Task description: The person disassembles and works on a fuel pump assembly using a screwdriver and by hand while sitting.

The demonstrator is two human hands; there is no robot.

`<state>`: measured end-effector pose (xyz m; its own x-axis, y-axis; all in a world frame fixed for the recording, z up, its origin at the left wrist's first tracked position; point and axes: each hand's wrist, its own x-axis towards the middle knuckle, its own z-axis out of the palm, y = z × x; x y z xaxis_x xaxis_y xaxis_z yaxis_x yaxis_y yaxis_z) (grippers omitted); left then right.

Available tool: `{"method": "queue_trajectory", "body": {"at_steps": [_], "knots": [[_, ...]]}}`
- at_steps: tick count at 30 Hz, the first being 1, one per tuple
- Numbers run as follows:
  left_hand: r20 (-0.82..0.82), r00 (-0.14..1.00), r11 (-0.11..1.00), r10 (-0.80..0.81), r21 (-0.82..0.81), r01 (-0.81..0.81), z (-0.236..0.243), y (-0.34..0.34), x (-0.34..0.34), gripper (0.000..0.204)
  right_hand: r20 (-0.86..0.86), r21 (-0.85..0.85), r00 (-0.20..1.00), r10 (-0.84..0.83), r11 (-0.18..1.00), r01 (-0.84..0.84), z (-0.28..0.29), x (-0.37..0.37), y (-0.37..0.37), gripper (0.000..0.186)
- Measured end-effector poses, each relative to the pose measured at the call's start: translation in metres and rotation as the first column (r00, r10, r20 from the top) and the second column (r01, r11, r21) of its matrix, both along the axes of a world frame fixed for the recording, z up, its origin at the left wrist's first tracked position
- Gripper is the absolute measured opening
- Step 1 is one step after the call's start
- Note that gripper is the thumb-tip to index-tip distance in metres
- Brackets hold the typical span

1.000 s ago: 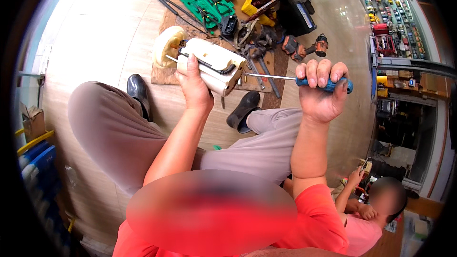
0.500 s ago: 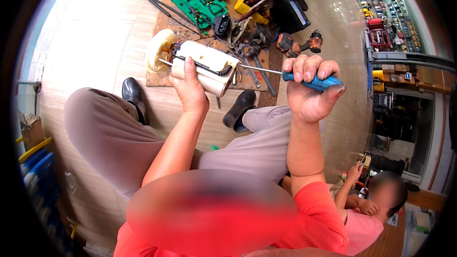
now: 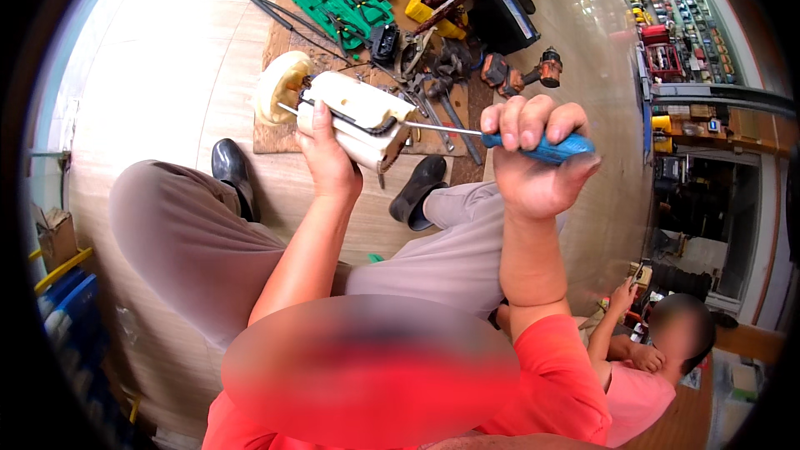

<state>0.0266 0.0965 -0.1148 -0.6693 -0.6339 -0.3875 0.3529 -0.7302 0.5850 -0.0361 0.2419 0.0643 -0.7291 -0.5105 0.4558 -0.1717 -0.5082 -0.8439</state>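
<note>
My left hand (image 3: pixel 328 160) is wrapped round a cream plastic fuel pump module (image 3: pixel 360 102) from below, its thumb over the side. The module has a round flange (image 3: pixel 282 87) at its left end and a black ribbed hose (image 3: pixel 367 126) along its body. In my right hand (image 3: pixel 533 168) is a screwdriver with a blue handle (image 3: pixel 563 150), gripped by curled fingers. Its metal shaft (image 3: pixel 443 127) points left and meets the module's right end; the tip's contact is hidden. A thin metal rod (image 3: pixel 287 108) shows between flange and body.
Beyond the module, a brown board (image 3: pixel 271 140) carries a green tool case (image 3: pixel 321 12), wrenches and metal parts. An orange-black cordless drill (image 3: pixel 521 75) lies to the right. My shoes (image 3: pixel 417 192) flank the work. Another person (image 3: pixel 637 383) sits at lower right.
My right hand has moved slightly left with the screwdriver, so its handle is closer to the module. My left hand still holds the module, nearly in place.
</note>
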Motion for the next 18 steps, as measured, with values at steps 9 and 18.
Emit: {"method": "queue_trajectory", "body": {"at_steps": [9,18], "knots": [[-0.206,0.926,0.79,-0.316,0.483,0.377,0.012,0.0,0.005,0.062,0.0,-0.007,1.0,-0.026,1.0,0.026,0.0,-0.015,0.02,0.058],[-0.453,0.816,0.65,-0.358,0.507,0.566,0.003,0.015,0.009,0.07,-0.077,-0.02,0.997,-0.027,0.999,0.025,-0.001,-0.005,0.014,0.059]]}}
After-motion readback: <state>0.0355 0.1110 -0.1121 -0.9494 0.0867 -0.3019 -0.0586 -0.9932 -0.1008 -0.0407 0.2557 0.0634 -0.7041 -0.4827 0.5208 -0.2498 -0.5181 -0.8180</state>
